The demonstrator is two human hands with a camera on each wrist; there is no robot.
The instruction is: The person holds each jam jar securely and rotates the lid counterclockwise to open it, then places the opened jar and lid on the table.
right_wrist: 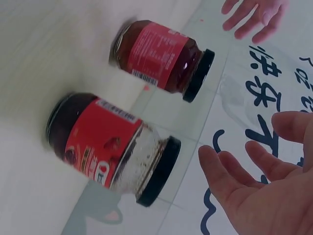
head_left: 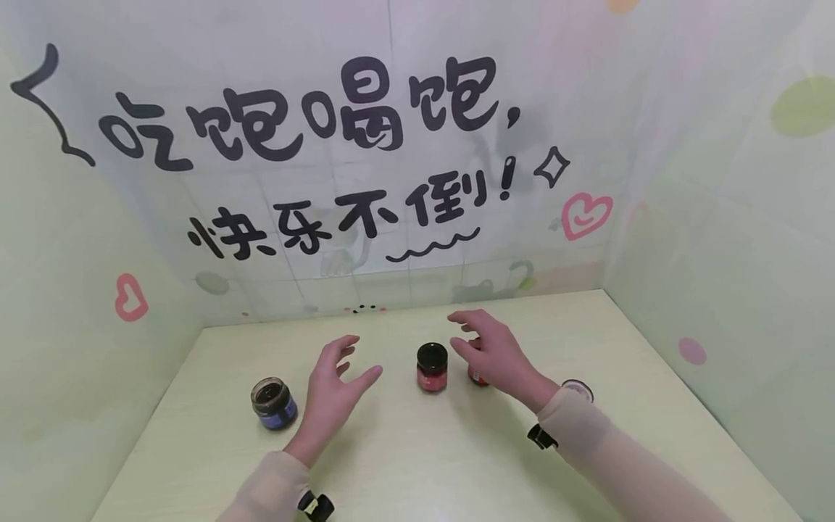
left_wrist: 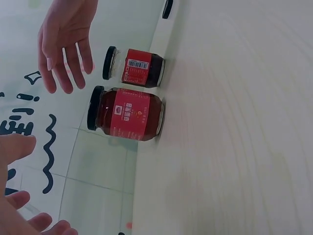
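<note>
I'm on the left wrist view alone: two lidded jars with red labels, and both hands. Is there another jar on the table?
Observer: Yes. The head view shows a blue-labelled jar standing to the left of the left hand.
Operator: Anything beside the right forearm?
Observer: A pale round object, partly hidden behind the right sleeve; I can't tell what it is.
</note>
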